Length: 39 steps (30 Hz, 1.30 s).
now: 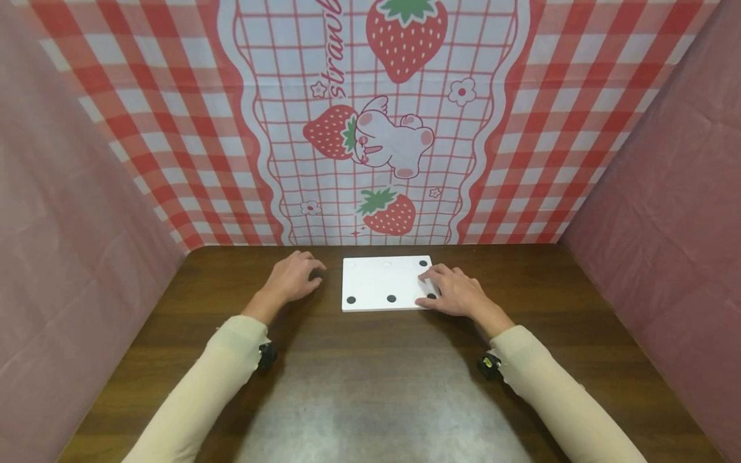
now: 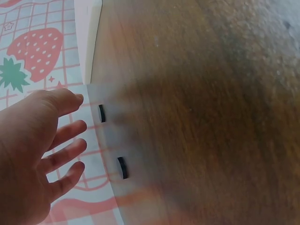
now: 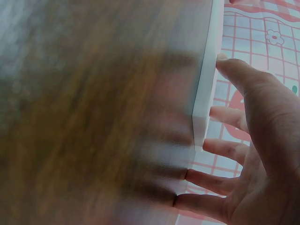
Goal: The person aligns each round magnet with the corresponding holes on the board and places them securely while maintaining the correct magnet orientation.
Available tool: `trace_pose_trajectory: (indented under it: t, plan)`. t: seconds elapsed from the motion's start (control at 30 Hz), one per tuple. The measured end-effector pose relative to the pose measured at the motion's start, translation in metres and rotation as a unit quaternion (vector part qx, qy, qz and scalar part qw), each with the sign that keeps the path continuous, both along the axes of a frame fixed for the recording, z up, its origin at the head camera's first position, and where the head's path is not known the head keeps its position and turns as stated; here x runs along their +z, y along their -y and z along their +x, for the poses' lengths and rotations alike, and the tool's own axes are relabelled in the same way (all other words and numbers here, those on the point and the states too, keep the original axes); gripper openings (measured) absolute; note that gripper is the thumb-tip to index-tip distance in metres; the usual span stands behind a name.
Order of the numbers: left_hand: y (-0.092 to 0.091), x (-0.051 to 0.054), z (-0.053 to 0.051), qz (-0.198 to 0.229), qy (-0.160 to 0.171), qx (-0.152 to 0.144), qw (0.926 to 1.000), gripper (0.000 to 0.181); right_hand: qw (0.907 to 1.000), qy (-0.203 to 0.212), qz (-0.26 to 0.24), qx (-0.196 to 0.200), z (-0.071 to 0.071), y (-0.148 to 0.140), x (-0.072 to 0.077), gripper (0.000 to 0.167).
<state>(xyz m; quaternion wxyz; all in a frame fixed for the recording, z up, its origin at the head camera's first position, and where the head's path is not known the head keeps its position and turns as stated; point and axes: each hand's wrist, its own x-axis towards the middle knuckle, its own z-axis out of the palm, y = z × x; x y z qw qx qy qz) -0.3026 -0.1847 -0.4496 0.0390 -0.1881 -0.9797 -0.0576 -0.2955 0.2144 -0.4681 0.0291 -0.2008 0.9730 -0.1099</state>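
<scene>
A white rectangular board (image 1: 370, 280) lies flat near the table's far edge. Several black round spots, one of them a black disc (image 1: 392, 298), show on its top, along with faint pale circles at the far side. My right hand (image 1: 457, 292) is at the board's right end, thumb and some fingertips on or against it, other fingertips beyond its end. To the board's left, apart from it, my left hand (image 1: 292, 276) hovers with loosely bent fingers and nothing held. In the left wrist view two small black pieces (image 2: 122, 168) lie on the table near those fingers; the head view hides them.
The brown wooden table (image 1: 370, 366) meets a red and white strawberry-print cloth (image 1: 393, 128) at its far edge. Pink cloth (image 1: 660, 193) hangs on both sides. A small dark camera (image 1: 489, 364) sits at each wrist.
</scene>
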Motion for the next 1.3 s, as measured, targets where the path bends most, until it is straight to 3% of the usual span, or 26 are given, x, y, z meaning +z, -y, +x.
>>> trace_pose_trajectory:
  t: [0.5, 0.7, 0.8, 0.83, 0.97, 1.03, 1.2, 1.3]
  plan:
    - [0.001, 0.000, -0.011, -0.014, 0.039, 0.019, 0.9990, 0.035, 1.0000, -0.001, 0.001, 0.001, -0.002, -0.001, 0.000, 0.070]
    - [0.002, -0.004, -0.017, -0.012, 0.046, 0.009, 0.9988, 0.037, 1.0000, -0.001, 0.001, 0.001, -0.002, -0.001, 0.001, 0.070]
    - [0.006, -0.018, -0.029, -0.014, 0.037, 0.000, 0.9992, 0.036, 1.0000, 0.000, 0.001, 0.000, -0.002, -0.001, 0.001, 0.071]
    - [0.010, -0.029, -0.037, -0.015, 0.026, -0.008, 0.9995, 0.036, 1.0000, 0.000, 0.001, 0.000, -0.002, 0.000, 0.001, 0.071]
    - [0.018, -0.052, -0.053, -0.021, 0.014, -0.015, 0.9996, 0.035, 1.0000, -0.001, 0.002, 0.003, -0.002, 0.000, 0.000, 0.071]
    - [0.016, -0.046, -0.048, -0.019, 0.028, -0.014, 0.9993, 0.035, 1.0000, -0.002, 0.002, 0.003, -0.001, 0.001, 0.000, 0.071]
    - [0.004, -0.016, -0.023, -0.017, 0.055, -0.003, 0.9984, 0.034, 1.0000, -0.002, 0.000, 0.001, -0.001, 0.001, 0.000, 0.070]
    - [0.001, -0.010, -0.016, -0.023, 0.053, -0.001, 0.9983, 0.033, 1.0000, -0.001, 0.000, 0.001, -0.001, 0.000, 0.000, 0.070]
